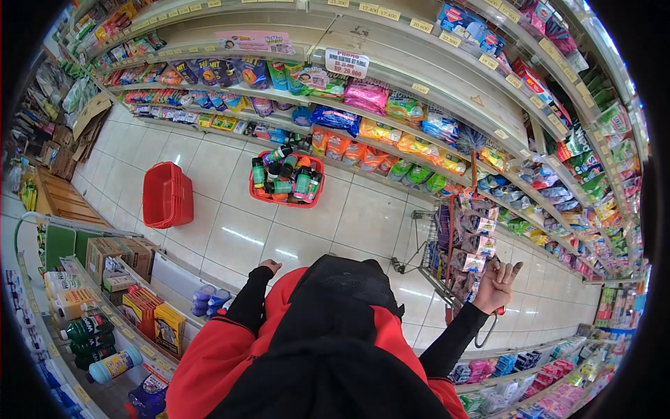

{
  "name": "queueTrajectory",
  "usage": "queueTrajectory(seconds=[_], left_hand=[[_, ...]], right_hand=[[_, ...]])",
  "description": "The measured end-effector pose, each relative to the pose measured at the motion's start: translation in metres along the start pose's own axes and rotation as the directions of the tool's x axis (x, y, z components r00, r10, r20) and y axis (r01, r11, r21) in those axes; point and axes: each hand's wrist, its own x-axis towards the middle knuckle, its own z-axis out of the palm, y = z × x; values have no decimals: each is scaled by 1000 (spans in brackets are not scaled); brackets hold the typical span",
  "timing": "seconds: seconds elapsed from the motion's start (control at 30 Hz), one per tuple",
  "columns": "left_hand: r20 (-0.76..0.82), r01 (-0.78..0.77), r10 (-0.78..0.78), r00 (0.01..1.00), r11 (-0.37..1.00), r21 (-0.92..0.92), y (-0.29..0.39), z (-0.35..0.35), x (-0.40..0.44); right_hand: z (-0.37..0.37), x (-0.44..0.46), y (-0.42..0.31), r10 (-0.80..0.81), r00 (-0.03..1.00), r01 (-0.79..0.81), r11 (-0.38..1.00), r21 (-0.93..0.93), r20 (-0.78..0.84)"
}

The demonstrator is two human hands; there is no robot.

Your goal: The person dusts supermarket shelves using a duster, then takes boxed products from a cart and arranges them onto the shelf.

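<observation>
My left hand (271,265) hangs low beside my body, loosely open, with nothing visible in it. It is nearest to a red basket (259,194) on the floor, heaped with green, black and orange bottles (301,184). My right hand (497,285) is raised on the right, its fingers apart and holding nothing that I can see. Just beneath it shows a bit of red cart handle (500,310); whether the palm touches it I cannot make out. The shopping cart (434,274) stands beside that hand, with rows of small packets (474,241) hanging by it.
Stacked red baskets (168,195) stand on the tiled floor (234,227) at left. Long shelves with colourful pouches (366,96) curve across the front and right. Behind me on the left, a low shelf bears bottles (115,365) and boxes (169,328). Cardboard (91,115) leans at far left.
</observation>
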Motion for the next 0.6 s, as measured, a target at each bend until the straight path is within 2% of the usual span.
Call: queueTrajectory(seconds=[0.13,0.2,0.27,0.33,0.37,0.47,0.6], left_hand=[[8,-13,13,1000,1000,-3,-7,4,13],[12,-9,9,1000,1000,-20,-16,11,23],[72,8,-7,997,1000,-13,-15,7,25],[75,21,-18,997,999,-42,-12,6,22],[42,50,-46,998,994,-95,-8,5,14],[81,81,-71,994,987,-135,-9,9,16],[63,114,-106,992,981,-154,6,11,6]], right_hand=[[-6,4,-3,-3,1000,3,1000,-3,2],[-11,5,-12,-54,996,52,998,-36,-67],[-14,9,-28,-167,972,128,966,-225,-166],[-20,14,-48,-224,933,125,936,-330,-282],[-24,16,-58,-249,909,114,920,-375,-335],[-41,21,-76,-328,834,66,858,-509,-445],[-89,36,-90,-327,699,-86,845,-529,-636]])
